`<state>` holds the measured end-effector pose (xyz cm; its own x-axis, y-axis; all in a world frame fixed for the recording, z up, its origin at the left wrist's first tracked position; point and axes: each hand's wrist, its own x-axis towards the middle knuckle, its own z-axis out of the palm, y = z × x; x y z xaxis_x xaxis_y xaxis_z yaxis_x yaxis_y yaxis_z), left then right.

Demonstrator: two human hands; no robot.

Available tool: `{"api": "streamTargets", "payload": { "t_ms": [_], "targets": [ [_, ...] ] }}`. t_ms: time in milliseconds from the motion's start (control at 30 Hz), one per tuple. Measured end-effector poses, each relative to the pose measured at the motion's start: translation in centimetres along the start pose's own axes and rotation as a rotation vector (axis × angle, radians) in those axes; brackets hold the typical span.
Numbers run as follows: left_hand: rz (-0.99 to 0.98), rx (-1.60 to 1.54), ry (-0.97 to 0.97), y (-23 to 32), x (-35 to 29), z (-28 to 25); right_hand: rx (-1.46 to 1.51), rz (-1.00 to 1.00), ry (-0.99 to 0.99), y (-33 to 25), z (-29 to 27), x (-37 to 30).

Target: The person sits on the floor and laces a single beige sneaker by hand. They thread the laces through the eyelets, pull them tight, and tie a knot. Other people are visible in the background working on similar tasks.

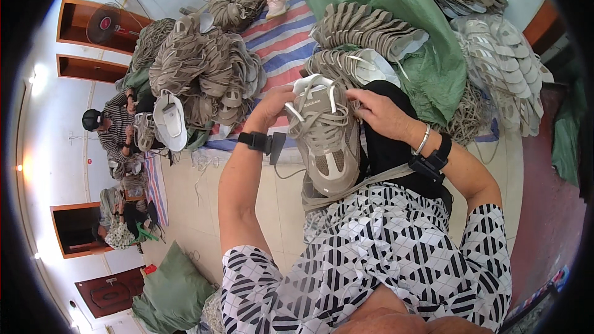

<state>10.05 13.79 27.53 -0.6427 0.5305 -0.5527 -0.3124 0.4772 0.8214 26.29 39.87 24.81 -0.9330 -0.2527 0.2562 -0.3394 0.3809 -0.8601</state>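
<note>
A grey-beige sneaker upper [326, 139] rests over my lap, its toe toward me and its white-edged opening away from me. Grey laces cross its tongue in loose loops. At the left side of the opening, my left hand [276, 106] is closed with its fingertips on the edge. My right hand [387, 113] pinches the opposite edge, fingers bent. The undersides of both grips are hidden. A bundle of grey lace or cord [362, 187] lies across my lap below the toe, and a thin loose lace end hangs at the left of the upper.
Stacked uppers [365, 32] lie ahead on a green sheet [433, 74] and a striped tarp [288, 40]. A large pile of uppers [198, 65] stands ahead left, white-lined ones [501, 62] at right. Other people [114, 120] sit at the left and far side. A green sack [173, 291] lies lower left.
</note>
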Motion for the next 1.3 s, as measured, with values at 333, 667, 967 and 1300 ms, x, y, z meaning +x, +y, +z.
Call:
{"api": "streamTargets", "payload": {
  "t_ms": [333, 667, 967, 1300],
  "targets": [
    [0.591, -0.986, -0.279, -13.7, -3.7, -3.6, 0.374, 0.324, -0.089, 0.9, -0.9, 2.8],
    [0.616, -1.150, 0.028, -14.9, -9.6, -3.9, 0.258, 0.269, -0.382, 3.6, -1.0, 9.6],
    [0.283, -0.592, 0.406, -7.4, -4.4, 0.3, 0.717, 0.085, 0.013, 3.8, -8.1, 3.8],
    [0.139, -0.253, 0.087, -4.5, -2.6, 4.9, 0.400, 0.611, -0.056, 1.0, -2.8, 9.9]
  ]
}}
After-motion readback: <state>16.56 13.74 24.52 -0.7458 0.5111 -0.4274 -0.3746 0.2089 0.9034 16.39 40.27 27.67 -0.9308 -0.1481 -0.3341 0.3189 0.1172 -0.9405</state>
